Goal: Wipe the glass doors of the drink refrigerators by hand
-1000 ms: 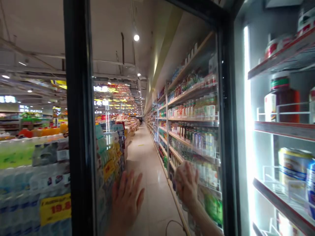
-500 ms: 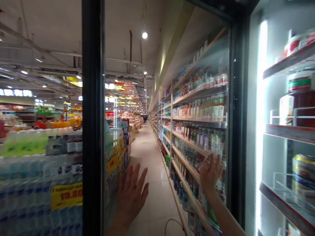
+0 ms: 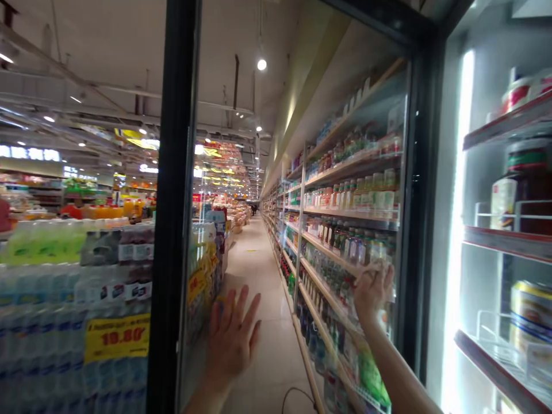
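My left hand (image 3: pixel 233 336) is open, its fingers spread and palm toward the glass door panel (image 3: pixel 267 368) in front of me. Nothing shows in it. My right hand (image 3: pixel 371 290) is raised near the door's right side, fingers bent toward the glass. A pale, crumpled-looking patch shows at its fingertips; blur hides what it is. The door's dark frame (image 3: pixel 175 190) runs upright left of both hands.
To the right, a lit cooler holds wire-fronted shelves (image 3: pixel 509 241) with bottles and a large can (image 3: pixel 532 322). Through the glass, drink shelves (image 3: pixel 351 213) line a long aisle (image 3: pixel 259 270). Packs of bottled drinks (image 3: pixel 43 345) with a yellow price sign (image 3: pixel 117 338) stand left.
The view has shifted slightly, and the door frame sits farther right. My right hand has moved slightly up with its fingers more bent. My left hand keeps nearly the same place, fingers spread.
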Demonstrator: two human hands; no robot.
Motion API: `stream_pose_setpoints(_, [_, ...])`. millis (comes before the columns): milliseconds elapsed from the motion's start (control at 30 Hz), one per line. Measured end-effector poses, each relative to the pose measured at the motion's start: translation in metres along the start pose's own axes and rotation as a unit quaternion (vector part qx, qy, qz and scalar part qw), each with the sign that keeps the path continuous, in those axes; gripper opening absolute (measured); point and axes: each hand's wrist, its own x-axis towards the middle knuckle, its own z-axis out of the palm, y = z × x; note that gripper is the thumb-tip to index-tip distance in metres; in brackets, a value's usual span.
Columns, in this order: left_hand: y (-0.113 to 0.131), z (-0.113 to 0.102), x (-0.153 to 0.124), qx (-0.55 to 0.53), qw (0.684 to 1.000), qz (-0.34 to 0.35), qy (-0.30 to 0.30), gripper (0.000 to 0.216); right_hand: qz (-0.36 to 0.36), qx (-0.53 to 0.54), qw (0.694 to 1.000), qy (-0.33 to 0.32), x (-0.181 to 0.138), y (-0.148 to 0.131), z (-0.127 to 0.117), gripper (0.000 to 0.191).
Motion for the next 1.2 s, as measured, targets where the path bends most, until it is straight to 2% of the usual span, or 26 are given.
stream_pose_setpoints(33, [0.001, 0.000, 0.000, -0.001, 1.000, 0.000, 0.002, 0.062, -0.007, 0.003, 1.000, -0.005, -0.006, -0.006, 0.000, 0.051])
stream_pose_setpoints(67, [0.002, 0.000, 0.001, -0.003, 1.000, -0.003, 0.003, 0.061, -0.063, 0.015, 0.998, -0.028, -0.018, -0.017, -0.001, 0.049])
stream_pose_setpoints(100, [0.002, -0.001, 0.002, -0.007, 1.000, -0.005, 0.006, 0.060, -0.148, 0.034, 0.986, -0.066, -0.033, -0.030, -0.003, 0.048])
stream_pose_setpoints(167, [0.003, -0.002, 0.003, -0.012, 1.000, -0.008, 0.010, 0.058, -0.345, 0.086, 0.923, -0.148, -0.062, -0.055, -0.006, 0.046])
stream_pose_setpoints(200, [0.003, -0.002, 0.003, -0.013, 1.000, -0.007, 0.008, 0.057, -0.411, 0.104, 0.890, -0.170, -0.068, -0.063, -0.008, 0.046])
stream_pose_setpoints(233, [0.003, -0.003, 0.004, -0.014, 1.000, -0.008, 0.006, 0.056, -0.436, 0.108, 0.876, -0.176, -0.066, -0.066, -0.008, 0.045])
stream_pose_setpoints(267, [0.003, -0.004, 0.004, -0.014, 1.000, -0.008, 0.005, 0.055, -0.419, 0.100, 0.888, -0.161, -0.057, -0.065, -0.007, 0.044])
stream_pose_setpoints(300, [0.003, -0.004, 0.004, -0.015, 1.000, -0.011, 0.004, 0.055, -0.366, 0.081, 0.918, -0.129, -0.043, -0.060, -0.005, 0.043])
stream_pose_setpoints(367, [0.004, -0.003, 0.003, -0.020, 1.000, -0.022, 0.009, 0.054, -0.207, 0.029, 0.977, -0.050, -0.010, -0.049, 0.003, 0.045])
stream_pose_setpoints(400, [0.005, -0.002, 0.002, -0.021, 0.999, -0.028, 0.012, 0.054, -0.146, 0.012, 0.989, -0.026, 0.001, -0.047, 0.006, 0.048])
stream_pose_setpoints(433, [0.006, -0.002, 0.001, -0.021, 0.999, -0.032, 0.014, 0.053, -0.116, 0.005, 0.993, -0.008, 0.006, -0.047, 0.008, 0.049])
stream_pose_setpoints(467, [0.006, -0.001, 0.001, -0.022, 0.999, -0.036, 0.014, 0.053, -0.132, 0.009, 0.991, -0.010, 0.002, -0.050, 0.008, 0.050])
stream_pose_setpoints(500, [0.006, 0.000, 0.000, -0.025, 0.999, -0.040, 0.012, 0.052, -0.190, 0.025, 0.981, -0.031, -0.008, -0.056, 0.006, 0.050])
stream_pose_setpoints(533, [0.006, 0.001, -0.001, -0.029, 0.999, -0.043, 0.011, 0.051, -0.273, 0.052, 0.959, -0.061, -0.022, -0.063, 0.003, 0.050])
stream_pose_setpoints(600, [0.006, 0.001, -0.002, -0.038, 0.998, -0.046, 0.014, 0.049, -0.436, 0.107, 0.885, -0.126, -0.048, -0.074, -0.004, 0.048])
stream_pose_setpoints(633, [0.006, 0.002, -0.002, -0.042, 0.998, -0.045, 0.014, 0.048, -0.480, 0.120, 0.857, -0.145, -0.052, -0.077, -0.006, 0.048])
stream_pose_setpoints(667, [0.006, 0.002, -0.002, -0.045, 0.998, -0.044, 0.014, 0.048, -0.490, 0.118, 0.852, -0.145, -0.049, -0.078, -0.005, 0.047])
stream_pose_setpoints(700, [0.006, 0.002, -0.002, -0.046, 0.998, -0.044, 0.014, 0.047, -0.465, 0.103, 0.870, -0.124, -0.037, -0.076, -0.002, 0.047])
stream_pose_setpoints(733, [0.006, 0.002, -0.002, -0.047, 0.998, -0.045, 0.012, 0.048, -0.413, 0.077, 0.903, -0.091, -0.020, -0.073, 0.003, 0.047])
stream_pose_setpoints(800, [0.004, 0.002, -0.002, -0.044, 0.998, -0.042, 0.010, 0.047, -0.258, 0.033, 0.966, -0.012, 0.020, -0.069, 0.014, 0.048])
stream_pose_setpoints(833, [0.004, 0.002, -0.003, -0.040, 0.998, -0.039, 0.011, 0.047, -0.210, 0.023, 0.977, 0.006, 0.035, -0.068, 0.018, 0.050])
stream_pose_setpoints(867, [0.003, 0.002, -0.003, -0.037, 0.999, -0.036, 0.013, 0.047, -0.196, 0.019, 0.980, 0.007, 0.042, -0.069, 0.020, 0.051])
stream_pose_setpoints(933, [0.002, -0.001, -0.001, -0.033, 0.999, -0.031, 0.016, 0.048, -0.271, 0.029, 0.961, -0.043, 0.030, -0.075, 0.016, 0.055])
stream_pose_setpoints(1033, [0.009, -0.008, 0.007, -0.042, 0.998, -0.037, 0.027, 0.055, -0.443, 0.068, 0.880, -0.158, -0.030, -0.085, 0.001, 0.065])
stream_pose_setpoints(1133, [0.032, -0.010, 0.023, -0.119, 0.992, 0.010, 0.050, 0.056, -0.488, 0.094, 0.845, -0.197, -0.076, -0.083, -0.009, 0.065])
stream_pose_setpoints(1200, [0.052, -0.003, 0.033, -0.182, 0.980, 0.053, 0.054, 0.053, -0.499, 0.099, 0.835, -0.211, -0.077, -0.071, -0.011, 0.060])
